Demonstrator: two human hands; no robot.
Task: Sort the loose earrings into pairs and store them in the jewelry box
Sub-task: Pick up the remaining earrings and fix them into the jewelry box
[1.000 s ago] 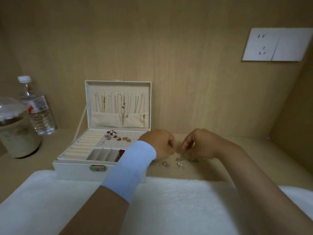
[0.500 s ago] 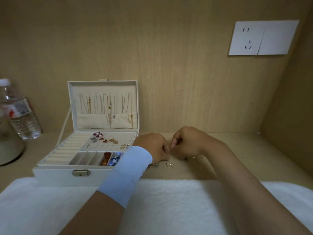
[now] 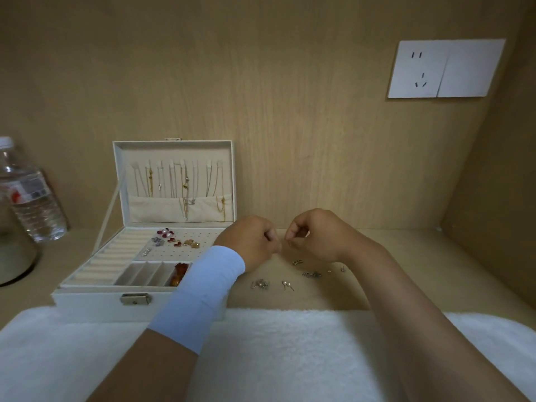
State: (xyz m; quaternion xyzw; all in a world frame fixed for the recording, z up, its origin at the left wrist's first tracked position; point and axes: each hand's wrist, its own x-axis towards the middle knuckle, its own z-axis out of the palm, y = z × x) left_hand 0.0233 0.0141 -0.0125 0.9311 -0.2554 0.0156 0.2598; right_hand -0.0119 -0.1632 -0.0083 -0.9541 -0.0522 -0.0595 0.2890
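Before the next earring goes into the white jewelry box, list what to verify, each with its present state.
1. White jewelry box lid open and upright: ok.
2. Free holes on its perforated earring panel: ok, right part bare.
3. All earrings stored: not ok; small loose earrings lie on the wooden shelf.
4. Earring held by left hand or right hand: cannot tell; fingers curled, tips close together.
5. Box's front right corner in view: not ok; pale-blue wristband covers it.
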